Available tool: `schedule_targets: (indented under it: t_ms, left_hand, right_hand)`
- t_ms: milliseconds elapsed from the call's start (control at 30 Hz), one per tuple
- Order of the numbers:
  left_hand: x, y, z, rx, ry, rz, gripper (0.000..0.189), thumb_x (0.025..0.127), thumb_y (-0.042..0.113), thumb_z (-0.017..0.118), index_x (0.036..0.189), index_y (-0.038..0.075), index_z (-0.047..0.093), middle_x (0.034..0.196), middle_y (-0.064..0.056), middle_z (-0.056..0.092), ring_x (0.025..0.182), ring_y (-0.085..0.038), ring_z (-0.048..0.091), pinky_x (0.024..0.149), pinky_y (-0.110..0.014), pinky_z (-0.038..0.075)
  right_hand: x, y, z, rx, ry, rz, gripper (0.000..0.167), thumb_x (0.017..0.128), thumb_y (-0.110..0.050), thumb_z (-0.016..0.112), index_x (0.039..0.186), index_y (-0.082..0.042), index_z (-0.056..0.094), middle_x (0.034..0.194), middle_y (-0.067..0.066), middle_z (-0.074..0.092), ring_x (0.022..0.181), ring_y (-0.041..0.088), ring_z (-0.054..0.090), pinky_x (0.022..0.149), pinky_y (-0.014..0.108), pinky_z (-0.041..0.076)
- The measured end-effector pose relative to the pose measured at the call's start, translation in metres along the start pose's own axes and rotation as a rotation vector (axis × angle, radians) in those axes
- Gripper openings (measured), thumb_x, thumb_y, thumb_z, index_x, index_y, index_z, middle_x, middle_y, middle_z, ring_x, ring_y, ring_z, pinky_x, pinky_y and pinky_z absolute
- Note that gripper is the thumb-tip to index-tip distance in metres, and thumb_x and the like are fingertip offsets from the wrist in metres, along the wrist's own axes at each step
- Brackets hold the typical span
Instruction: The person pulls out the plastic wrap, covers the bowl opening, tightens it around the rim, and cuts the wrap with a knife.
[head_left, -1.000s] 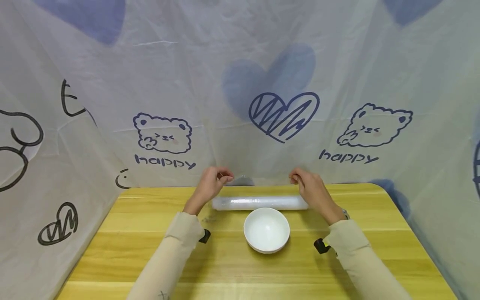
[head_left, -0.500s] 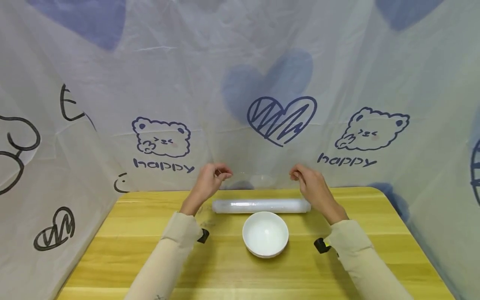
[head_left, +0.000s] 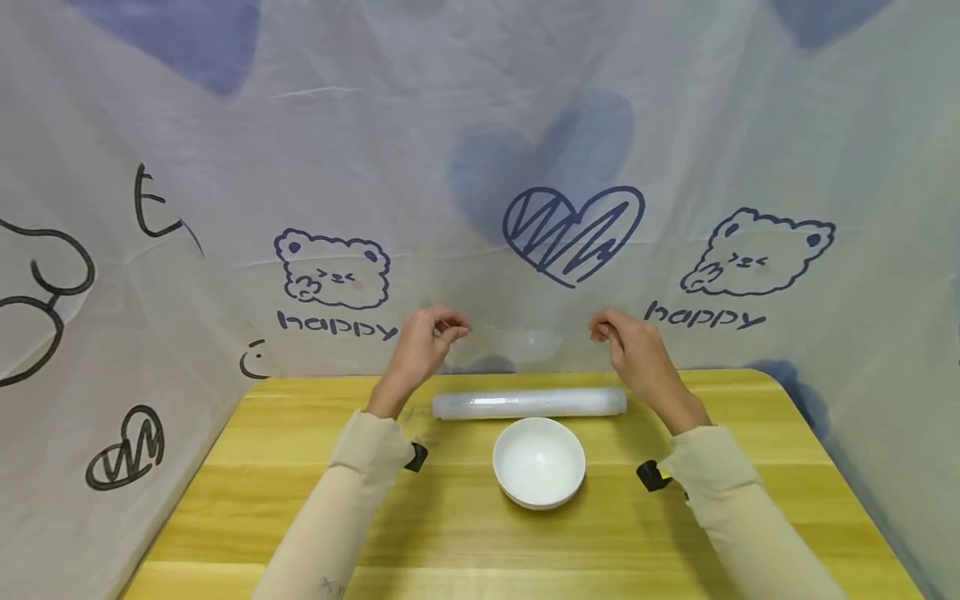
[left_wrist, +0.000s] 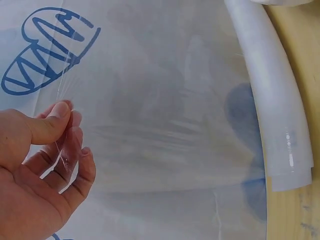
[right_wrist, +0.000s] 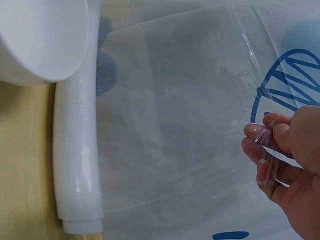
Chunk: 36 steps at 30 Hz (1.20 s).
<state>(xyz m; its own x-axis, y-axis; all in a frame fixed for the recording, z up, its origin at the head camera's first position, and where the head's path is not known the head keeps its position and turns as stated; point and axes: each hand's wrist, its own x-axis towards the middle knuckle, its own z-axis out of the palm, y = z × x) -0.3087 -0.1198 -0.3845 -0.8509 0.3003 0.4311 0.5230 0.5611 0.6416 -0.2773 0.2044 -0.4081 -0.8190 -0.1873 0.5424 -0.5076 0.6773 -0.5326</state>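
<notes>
A clear sheet of plastic wrap (right_wrist: 175,125) stretches up from its roll, seen in both wrist views by its creases and shine. My left hand (head_left: 422,348) pinches one corner of its edge between thumb and fingers. The opposite corner is pinched by my right hand (head_left: 637,350), where film bunches over the fingers (right_wrist: 255,131). The roll of plastic wrap (head_left: 528,404) lies crosswise near the back of the table, below and between both hands. Just in front of it stands a white bowl (head_left: 538,463), upright, with nothing seen inside.
The wooden table (head_left: 465,542) ends close behind the roll. A pale printed cloth (head_left: 480,167) with hearts and bears hangs behind it and along both sides. Black camera mounts (head_left: 654,475) stick out under the wrists.
Both hands have risen a little, away from the roll, still gripping the film's edge. More film now spans between them and the roll. The roll and bowl stay in place.
</notes>
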Motion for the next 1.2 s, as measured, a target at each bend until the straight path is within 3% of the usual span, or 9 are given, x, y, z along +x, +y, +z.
schedule_targets:
  t_ms: [100,333,533,1200]
  left_hand:
    - [0.002,0.003,0.000,-0.006,0.017,0.026,0.007,0.096,0.003,0.071,0.095,0.001,0.078,0.090,-0.010,0.074,0.077,-0.024,0.065,0.065,-0.035,0.056]
    - [0.002,0.010,-0.006,-0.006,0.034,-0.006,0.007,0.095,0.002,0.071,0.096,0.002,0.078,0.092,-0.011,0.074,0.079,-0.024,0.066,0.068,-0.034,0.058]
    - [0.003,0.016,-0.010,0.007,0.053,0.004,0.007,0.096,0.003,0.071,0.095,0.002,0.078,0.092,-0.011,0.074,0.079,-0.025,0.067,0.069,-0.035,0.058]
    - [0.009,0.037,-0.023,0.060,0.165,0.143,0.005,0.093,0.000,0.073,0.092,0.000,0.078,0.091,-0.013,0.074,0.078,-0.025,0.067,0.070,-0.036,0.059]
  right_hand:
    - [0.000,0.000,-0.003,-0.004,0.024,-0.015,0.020,0.104,0.006,0.051,0.101,0.000,0.069,0.092,0.014,0.074,0.087,0.031,0.071,0.077,0.048,0.060]
    - [0.004,-0.005,-0.007,-0.017,0.041,-0.050,0.019,0.104,0.006,0.051,0.100,0.001,0.069,0.092,0.015,0.074,0.087,0.031,0.072,0.077,0.047,0.061]
    - [0.008,-0.010,-0.013,-0.016,0.048,-0.076,0.018,0.104,0.007,0.051,0.099,0.002,0.069,0.092,0.015,0.073,0.086,0.031,0.071,0.076,0.046,0.061]
    - [0.016,-0.028,-0.034,-0.015,0.077,-0.101,0.019,0.105,0.005,0.050,0.101,0.004,0.068,0.092,0.017,0.074,0.087,0.034,0.072,0.077,0.050,0.060]
